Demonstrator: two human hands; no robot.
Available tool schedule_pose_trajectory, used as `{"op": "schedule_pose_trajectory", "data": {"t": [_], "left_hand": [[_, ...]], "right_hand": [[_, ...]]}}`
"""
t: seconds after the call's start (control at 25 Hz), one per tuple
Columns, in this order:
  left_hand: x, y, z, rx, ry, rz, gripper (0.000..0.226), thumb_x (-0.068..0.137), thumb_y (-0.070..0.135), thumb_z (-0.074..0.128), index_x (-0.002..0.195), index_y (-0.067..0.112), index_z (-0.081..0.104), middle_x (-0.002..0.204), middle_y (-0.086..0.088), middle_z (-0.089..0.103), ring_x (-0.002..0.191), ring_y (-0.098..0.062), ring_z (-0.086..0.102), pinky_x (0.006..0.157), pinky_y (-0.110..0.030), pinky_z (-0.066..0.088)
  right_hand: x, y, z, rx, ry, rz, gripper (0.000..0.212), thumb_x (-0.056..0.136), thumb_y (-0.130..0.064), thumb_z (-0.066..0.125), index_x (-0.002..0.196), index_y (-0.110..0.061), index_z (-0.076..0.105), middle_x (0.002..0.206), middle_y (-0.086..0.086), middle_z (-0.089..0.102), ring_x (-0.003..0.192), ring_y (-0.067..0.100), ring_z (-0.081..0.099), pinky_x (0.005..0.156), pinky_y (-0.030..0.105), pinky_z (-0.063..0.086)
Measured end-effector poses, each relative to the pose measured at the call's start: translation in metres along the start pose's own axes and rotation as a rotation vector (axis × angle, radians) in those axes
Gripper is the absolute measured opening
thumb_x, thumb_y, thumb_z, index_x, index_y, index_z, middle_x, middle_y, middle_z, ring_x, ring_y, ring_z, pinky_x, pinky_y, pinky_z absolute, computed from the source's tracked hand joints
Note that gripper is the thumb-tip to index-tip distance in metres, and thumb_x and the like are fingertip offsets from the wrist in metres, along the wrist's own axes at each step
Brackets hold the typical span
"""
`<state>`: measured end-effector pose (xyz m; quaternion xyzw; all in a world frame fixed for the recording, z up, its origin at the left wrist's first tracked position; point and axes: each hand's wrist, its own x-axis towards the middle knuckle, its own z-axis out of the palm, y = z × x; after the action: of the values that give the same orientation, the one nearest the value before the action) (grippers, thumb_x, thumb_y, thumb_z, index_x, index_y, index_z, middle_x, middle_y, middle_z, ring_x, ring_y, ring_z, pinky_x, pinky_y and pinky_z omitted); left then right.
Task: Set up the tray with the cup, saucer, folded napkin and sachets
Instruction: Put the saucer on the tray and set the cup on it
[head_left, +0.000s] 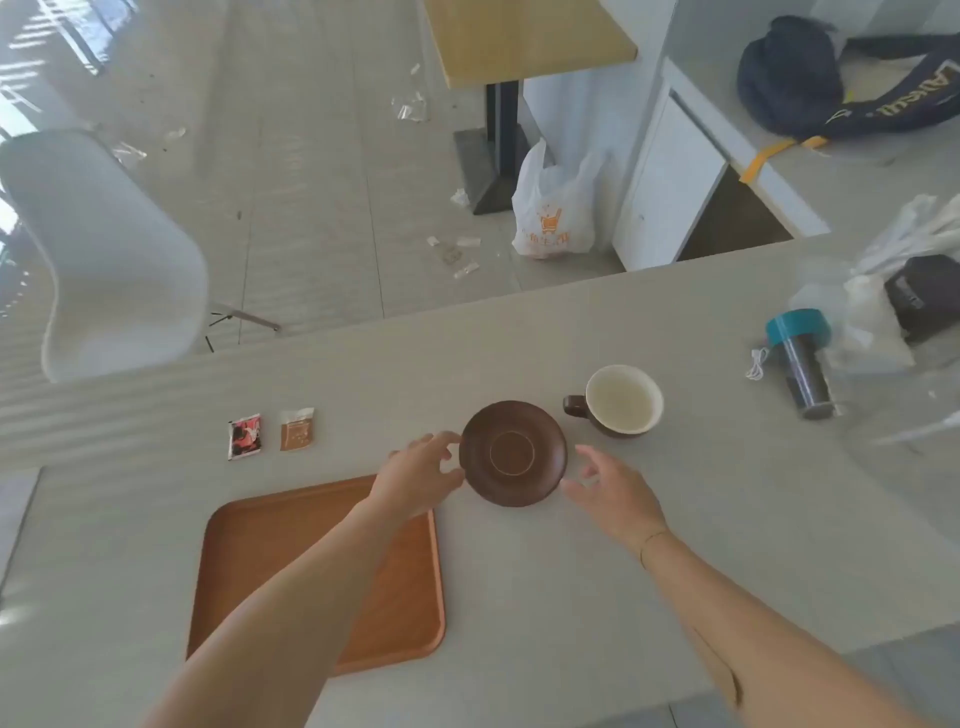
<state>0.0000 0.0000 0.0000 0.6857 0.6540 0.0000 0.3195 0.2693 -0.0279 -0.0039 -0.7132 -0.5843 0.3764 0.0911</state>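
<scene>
A person's two bare hands close in on a dark brown saucer (512, 452) lying flat on the grey table (597, 582), just right of the far right corner of an orange-brown tray (249, 561). The left hand (418, 480) reaches across that corner of the tray, fingers spread and loosely curved, fingertips at or just short of the saucer's left rim; contact cannot be told for certain. The right hand (610, 496) hovers at the saucer's near right edge, fingers parted and relaxed, holding nothing. Neither hand has a grip yet.

The saucer sits between the two hands and slightly beyond them, so the coming lift looks set to be a two-sided one, with the tray lying to the left and nearer the person. The left hand appears marginally closer to the rim. Being round, the saucer has no long axis to line up.

The cup (621, 400), brown outside and cream inside, stands upright just beyond and to the right of the saucer, its handle pointing left. Two sachets (271, 434) lie side by side well to the left on the table, beyond the tray: one red and black, one brown; their printing is too small to read. No napkin can be made out.

A teal-capped dark flask (802, 364) stands at far right beside plastic bags. A white shopping bag (553, 213) with an orange trolley logo sits on the floor beyond; its lettering is illegible.
</scene>
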Motion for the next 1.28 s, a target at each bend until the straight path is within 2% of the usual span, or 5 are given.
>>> {"op": "schedule_pose_trajectory", "data": {"t": [0.16,0.36,0.64,0.96,1.28], "left_hand": [[0.023,-0.004,0.005,-0.098,-0.035,-0.047,0.055,0.089,0.034,0.058,0.141,0.032,0.041,0.107,0.013,0.065,0.108,-0.019,0.059,0.1,-0.045,0.044],[0.038,-0.007,0.012,-0.247,-0.04,-0.089,0.05,0.09,0.024,0.061,0.138,0.028,0.047,0.094,0.011,0.065,0.087,-0.016,0.061,0.082,-0.035,0.051],[0.04,-0.001,0.014,-0.572,-0.01,-0.232,0.044,0.081,-0.002,0.056,0.119,0.02,0.059,0.068,-0.003,0.068,0.061,-0.018,0.064,0.067,-0.03,0.053],[-0.021,-0.022,0.0,-1.037,-0.025,-0.391,0.032,0.08,-0.009,0.058,0.104,0.012,0.062,0.095,-0.021,0.065,0.076,-0.028,0.072,0.065,-0.034,0.061],[-0.101,-0.076,0.001,-1.105,0.009,-0.461,0.025,0.079,-0.002,0.062,0.1,0.011,0.06,0.101,-0.018,0.066,0.075,-0.023,0.074,0.062,-0.03,0.06]], "right_hand": [[0.023,-0.003,0.011,0.217,-0.009,0.085,0.064,0.082,-0.029,0.07,0.141,-0.025,0.046,0.102,-0.005,0.061,0.104,0.018,0.058,0.089,0.032,0.046],[0.036,-0.004,0.023,0.51,0.042,0.186,0.042,0.082,-0.007,0.068,0.12,-0.024,0.063,0.079,-0.005,0.06,0.067,0.014,0.064,0.066,0.029,0.059],[0.033,-0.012,0.025,0.851,-0.044,0.301,0.043,0.083,0.01,0.059,0.115,-0.019,0.056,0.089,0.008,0.061,0.071,0.023,0.067,0.063,0.034,0.058],[-0.013,-0.035,0.028,0.95,-0.152,0.282,0.04,0.079,0.001,0.069,0.114,-0.015,0.058,0.093,0.009,0.062,0.072,0.022,0.068,0.061,0.034,0.058],[-0.059,-0.067,0.068,0.86,-0.282,0.246,0.034,0.079,0.004,0.065,0.108,-0.011,0.06,0.091,0.008,0.064,0.07,0.019,0.067,0.06,0.033,0.058]]}}
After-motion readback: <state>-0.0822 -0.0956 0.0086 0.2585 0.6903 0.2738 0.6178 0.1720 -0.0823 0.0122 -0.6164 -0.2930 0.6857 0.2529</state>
